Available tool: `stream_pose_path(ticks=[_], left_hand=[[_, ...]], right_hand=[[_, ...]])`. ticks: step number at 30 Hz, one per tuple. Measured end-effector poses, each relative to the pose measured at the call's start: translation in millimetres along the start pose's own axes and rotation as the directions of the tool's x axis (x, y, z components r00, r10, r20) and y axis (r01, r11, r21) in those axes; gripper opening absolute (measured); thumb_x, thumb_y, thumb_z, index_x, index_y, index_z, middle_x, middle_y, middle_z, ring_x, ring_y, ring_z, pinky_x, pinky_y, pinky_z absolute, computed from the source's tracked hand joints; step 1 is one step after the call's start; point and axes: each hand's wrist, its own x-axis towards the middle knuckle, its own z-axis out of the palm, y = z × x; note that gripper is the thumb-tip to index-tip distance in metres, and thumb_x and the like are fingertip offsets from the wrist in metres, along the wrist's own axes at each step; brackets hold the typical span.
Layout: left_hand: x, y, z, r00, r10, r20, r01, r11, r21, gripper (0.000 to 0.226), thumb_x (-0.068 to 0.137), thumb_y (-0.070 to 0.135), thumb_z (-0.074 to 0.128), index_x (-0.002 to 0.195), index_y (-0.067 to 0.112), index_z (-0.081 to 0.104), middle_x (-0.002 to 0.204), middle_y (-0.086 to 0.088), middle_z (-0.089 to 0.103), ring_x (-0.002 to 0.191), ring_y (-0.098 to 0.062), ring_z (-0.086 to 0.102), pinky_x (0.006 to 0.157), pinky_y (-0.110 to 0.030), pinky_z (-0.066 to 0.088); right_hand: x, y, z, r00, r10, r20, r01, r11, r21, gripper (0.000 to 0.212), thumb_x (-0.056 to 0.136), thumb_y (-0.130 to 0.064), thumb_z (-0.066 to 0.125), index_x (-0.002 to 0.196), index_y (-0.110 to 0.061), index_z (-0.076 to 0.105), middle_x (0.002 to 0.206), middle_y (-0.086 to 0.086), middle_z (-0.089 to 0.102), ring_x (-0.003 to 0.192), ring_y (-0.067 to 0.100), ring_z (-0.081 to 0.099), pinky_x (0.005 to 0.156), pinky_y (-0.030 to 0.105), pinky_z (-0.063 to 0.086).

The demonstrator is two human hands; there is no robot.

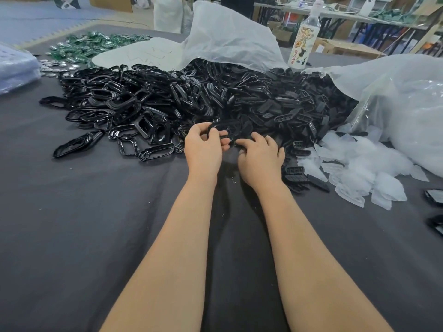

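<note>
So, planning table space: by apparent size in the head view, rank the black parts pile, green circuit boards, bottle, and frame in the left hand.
1. black parts pile
2. green circuit boards
3. bottle
4. frame in the left hand
Boards and bottle sit farther away.

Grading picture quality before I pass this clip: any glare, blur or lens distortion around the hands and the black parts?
Head view: soft, even light; small glints on the pile of black parts; left hand, right hand and the black frame in the left hand are fairly sharp; wide-angle stretch toward the edges; far benches soft.
</note>
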Motion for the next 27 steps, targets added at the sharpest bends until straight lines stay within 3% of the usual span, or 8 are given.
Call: stream_pose_path(ticks=[5, 7, 12, 17, 20, 24, 27], left_hand=[[2.7, -2.1, -2.1, 1.0, -0.015, -0.015, 0.015, 1.0, 0.026, 0.026, 0.098, 0.001, 0.041, 0.089, 0.023, 0.049, 0.079, -0.001, 0.065, 0.053, 0.0, 0.059, 0.056, -0.017, 0.05], [2.8, -2.8, -1.6, 1.0, -0.023, -0.017, 0.024, 0.999, 0.04, 0.023, 0.098, 0.001, 0.041, 0.093, 0.022, 0.048, 0.079, 0.0, 0.065, 0.055, -0.001, 0.058, 0.057, -0.017, 0.05], [1.9, -2.7, -1.6, 1.0, -0.025, -0.015, 0.026, 0.998, 0.06, 0.02, 0.098, 0.001, 0.041, 0.099, 0.02, 0.048, 0.08, 0.002, 0.065, 0.052, 0.002, 0.058, 0.059, -0.018, 0.051], [-0.1, -2.0, -2.0, 1.0, -0.028, 0.002, 0.027, 0.996, 0.085, 0.021, 0.099, 0.002, 0.041, 0.098, 0.022, 0.047, 0.081, 0.001, 0.065, 0.059, -0.002, 0.059, 0.062, -0.019, 0.051], [-0.4, -2.2, -2.3, 0.999, -0.03, 0.028, 0.027, 0.993, 0.115, 0.023, 0.098, 0.0, 0.041, 0.097, 0.022, 0.047, 0.081, 0.002, 0.064, 0.059, -0.003, 0.059, 0.062, -0.018, 0.052], [-0.3, -3.6, -1.4, 0.997, -0.042, 0.066, 0.029, 0.984, 0.178, 0.023, 0.098, 0.0, 0.04, 0.102, 0.022, 0.048, 0.082, 0.002, 0.065, 0.062, -0.005, 0.061, 0.069, -0.021, 0.055], [-0.1, -3.5, -0.8, 0.996, -0.043, 0.083, 0.027, 0.982, 0.188, 0.022, 0.098, 0.001, 0.041, 0.101, 0.021, 0.049, 0.083, 0.001, 0.066, 0.063, -0.007, 0.061, 0.073, -0.026, 0.056]], right_hand=[[3.4, 3.4, -3.2, 0.979, 0.102, -0.175, -0.091, 0.993, 0.072, 0.036, 0.092, -0.014, 0.048, 0.126, -0.022, 0.055, 0.129, 0.001, 0.056, 0.125, 0.023, 0.044, 0.105, 0.042, 0.025], [3.0, 4.4, -4.1, 0.976, 0.106, -0.193, -0.098, 0.994, 0.049, 0.036, 0.092, -0.017, 0.051, 0.127, -0.024, 0.056, 0.127, 0.001, 0.057, 0.122, 0.024, 0.045, 0.099, 0.04, 0.027], [5.2, 5.5, -2.0, 0.983, 0.09, -0.158, -0.087, 0.996, 0.025, 0.037, 0.094, -0.033, 0.055, 0.131, -0.029, 0.055, 0.136, -0.002, 0.047, 0.127, 0.027, 0.035, 0.103, 0.041, 0.025], [6.5, 5.6, 2.0, 0.973, 0.086, -0.216, -0.078, 0.996, 0.047, 0.03, 0.097, -0.028, 0.05, 0.126, -0.027, 0.06, 0.133, -0.003, 0.051, 0.125, 0.026, 0.037, 0.101, 0.04, 0.024], [6.8, 7.9, 1.0, 0.943, 0.089, -0.319, -0.06, 0.993, 0.102, 0.028, 0.099, -0.023, 0.044, 0.119, -0.023, 0.063, 0.12, -0.001, 0.063, 0.116, 0.025, 0.047, 0.096, 0.038, 0.025], [4.7, 10.3, -12.1, 0.873, 0.15, -0.465, 0.06, 0.912, 0.407, 0.023, 0.099, -0.009, 0.041, 0.108, -0.008, 0.062, 0.098, 0.007, 0.066, 0.093, 0.027, 0.061, 0.079, 0.028, 0.039], [4.2, 9.8, -22.5, 0.904, 0.268, -0.333, 0.088, 0.646, 0.758, 0.014, 0.097, -0.003, 0.044, 0.099, -0.008, 0.057, 0.085, 0.0, 0.06, 0.066, 0.013, 0.066, 0.067, 0.027, 0.055]])
